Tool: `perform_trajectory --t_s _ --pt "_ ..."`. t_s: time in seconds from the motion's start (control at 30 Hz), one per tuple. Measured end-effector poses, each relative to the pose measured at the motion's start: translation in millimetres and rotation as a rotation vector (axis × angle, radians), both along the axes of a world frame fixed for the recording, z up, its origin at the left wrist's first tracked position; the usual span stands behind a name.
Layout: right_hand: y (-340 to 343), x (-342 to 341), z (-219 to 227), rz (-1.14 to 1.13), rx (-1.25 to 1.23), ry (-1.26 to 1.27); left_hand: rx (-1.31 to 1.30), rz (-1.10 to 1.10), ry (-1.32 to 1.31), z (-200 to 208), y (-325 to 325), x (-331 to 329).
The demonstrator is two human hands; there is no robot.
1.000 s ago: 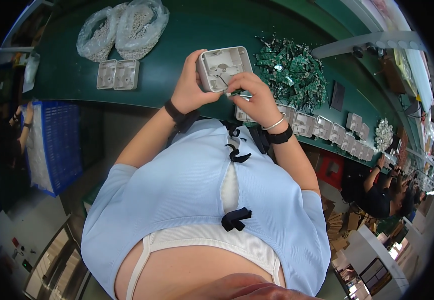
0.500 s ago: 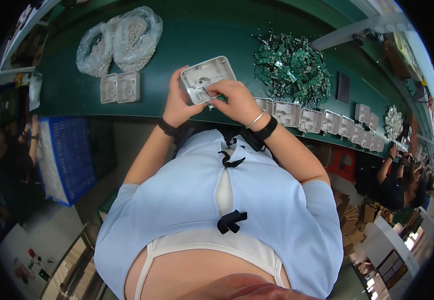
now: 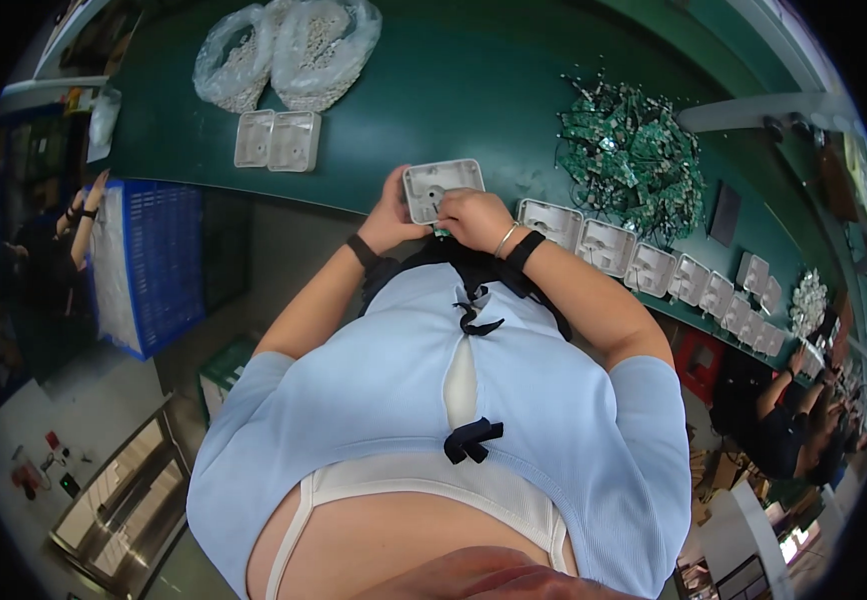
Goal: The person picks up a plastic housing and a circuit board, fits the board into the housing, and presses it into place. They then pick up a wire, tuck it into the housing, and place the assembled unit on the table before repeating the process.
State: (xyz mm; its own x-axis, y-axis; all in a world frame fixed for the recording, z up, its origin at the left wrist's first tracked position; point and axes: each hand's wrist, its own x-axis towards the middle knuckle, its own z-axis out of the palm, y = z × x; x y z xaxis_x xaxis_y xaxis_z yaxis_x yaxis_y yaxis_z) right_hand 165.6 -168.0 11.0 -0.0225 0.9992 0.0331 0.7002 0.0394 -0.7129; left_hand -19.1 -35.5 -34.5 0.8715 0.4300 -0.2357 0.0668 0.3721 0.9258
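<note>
My left hand [image 3: 391, 220] grips a light grey plastic housing [image 3: 465, 173] by its left side and lower edge, tilting its open face up. At the housing's lower right, the bent fingers of my right hand [image 3: 479, 219] pinch what looks like a thin dark wire [image 3: 436, 207]. Just under the housing's near rim peeks a bit of green circuit board [image 3: 441, 233], the rest of it hidden. To the right of my right hand begins a row of similar housings [image 3: 552, 218] along the table edge.
On the green table [image 3: 454, 80] lie a tangled heap of green circuit boards [image 3: 629, 150], clear bags of small pale parts [image 3: 322, 60], two paired housings [image 3: 295, 141] and a dark flat block [image 3: 724, 212]. A blue crate [image 3: 162, 265] stands left. Other people [image 3: 784, 400] work at far right.
The housing and both hands have come nearer my body and sit lower against the table edge. The view has shifted, so the table's things appear displaced. Both hands keep their grips.
</note>
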Motion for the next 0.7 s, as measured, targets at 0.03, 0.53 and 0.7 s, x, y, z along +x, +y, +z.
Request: perform_trajectory --t_s 0.03,0.53,0.7 --pt "-0.4 -0.2 -9.2 0.005 -0.032 0.005 0.001 0.002 0.001 0.5 2.0 -3.6" --pt "-25.5 0.5 -53.6 0.067 -0.084 -0.212 1.423 0.534 0.821 -9.2 137.8 -62.0" --pt "-34.8 0.9 -61.3 0.036 0.022 -0.246 1.249 0.457 1.119 -17.5 151.6 -58.3"
